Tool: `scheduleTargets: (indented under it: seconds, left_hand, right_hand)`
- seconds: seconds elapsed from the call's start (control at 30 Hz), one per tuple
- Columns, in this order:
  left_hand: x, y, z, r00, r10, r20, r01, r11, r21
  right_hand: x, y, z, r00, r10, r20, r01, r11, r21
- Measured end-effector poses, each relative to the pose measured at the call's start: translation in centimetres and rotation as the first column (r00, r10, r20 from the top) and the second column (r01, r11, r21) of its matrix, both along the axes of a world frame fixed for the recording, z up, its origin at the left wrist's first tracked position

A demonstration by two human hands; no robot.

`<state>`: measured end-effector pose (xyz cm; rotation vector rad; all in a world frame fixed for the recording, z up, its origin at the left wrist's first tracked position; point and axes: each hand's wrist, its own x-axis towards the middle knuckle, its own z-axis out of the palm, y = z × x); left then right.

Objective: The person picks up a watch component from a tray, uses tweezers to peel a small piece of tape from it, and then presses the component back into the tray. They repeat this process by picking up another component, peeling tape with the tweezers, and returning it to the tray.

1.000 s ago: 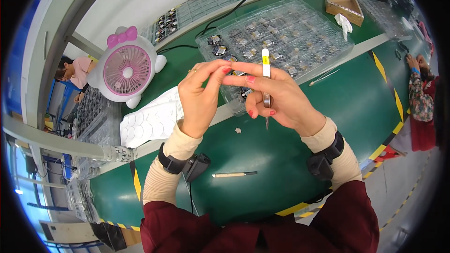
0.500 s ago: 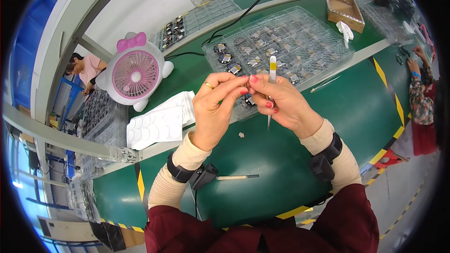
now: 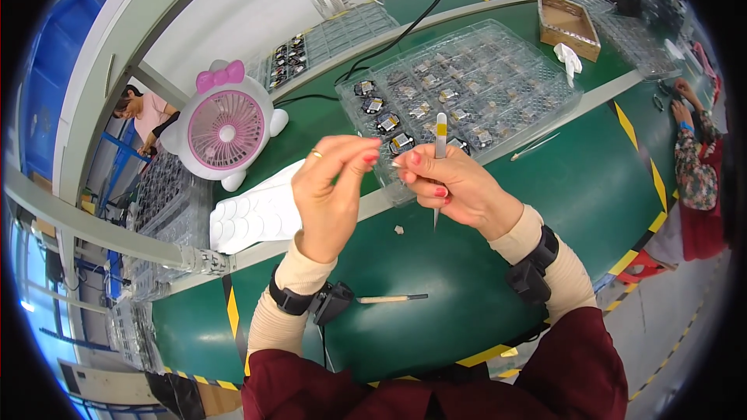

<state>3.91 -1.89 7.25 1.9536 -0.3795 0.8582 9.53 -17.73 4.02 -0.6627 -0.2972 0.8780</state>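
My left hand is raised over the bench, thumb and forefinger pinched close together; whatever may be between the tips is too small to make out. Beside it, a short gap to the right, my right hand grips metal tweezers with a yellow band, held upright through the fingers. A tiny pale bit shows at the right thumb and forefinger tips. Behind both hands lies a clear plastic tray with several small black-and-silver parts in its pockets. On the green bench below is a small whitish scrap.
A pink-and-white fan and white sticker sheets are at left. A brush-like stick lies near me, and thin pale sticks at right. Farther back are a wooden box, white tissue and cable. Other people work at both sides.
My hands were together at the fingertips and have parted. The left has moved left and slightly down; the right has shifted a little left and down, still with the tweezers.
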Motion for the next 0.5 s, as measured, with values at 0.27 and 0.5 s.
scheduleTargets:
  seconds: [0.27, 0.5]
  left_hand:
    - [-1.1, -1.8, -0.2, 0.951, -0.208, -0.230, 0.183, 0.975, -0.123]
    - [-0.7, -1.5, -1.7, 0.998, 0.026, -0.060, -0.015, 0.985, 0.169]
  right_hand:
    - [0.5, -0.2, -0.9, 0.994, 0.044, 0.100, -0.049, 0.998, 0.044]
    - [-0.2, 0.8, -0.9, 0.991, -0.062, 0.121, 0.068, 0.997, -0.040]
